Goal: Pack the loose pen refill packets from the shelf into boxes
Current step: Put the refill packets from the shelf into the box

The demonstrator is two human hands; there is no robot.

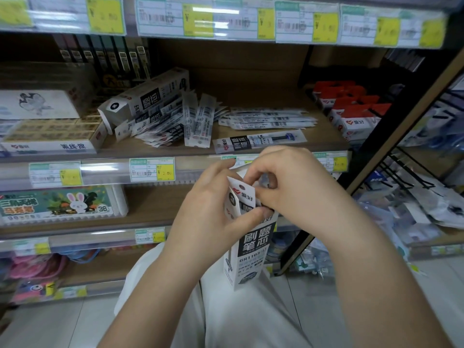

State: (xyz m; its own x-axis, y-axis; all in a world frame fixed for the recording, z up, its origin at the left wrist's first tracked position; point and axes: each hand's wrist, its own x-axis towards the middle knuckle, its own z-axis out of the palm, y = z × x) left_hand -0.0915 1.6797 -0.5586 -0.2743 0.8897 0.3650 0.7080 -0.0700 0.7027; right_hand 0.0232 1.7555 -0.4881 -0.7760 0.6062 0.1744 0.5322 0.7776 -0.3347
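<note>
Tall white refill box (251, 249) with black label panels, held upright in front of the shelf, its top flap (242, 190) open and bent back. A second matching box (148, 96) lies on its side at the left rear of the wooden shelf (276, 146), one end open. Loose refill packets (175, 121), white with barcodes, fan out beside it; another stack (268, 119) lies mid-shelf. A single packet (258, 141) lies along the shelf's front edge.

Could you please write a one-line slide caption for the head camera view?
Both hands, left and right, work the top flap of a refill box below loose refill packets on the shelf.
</note>
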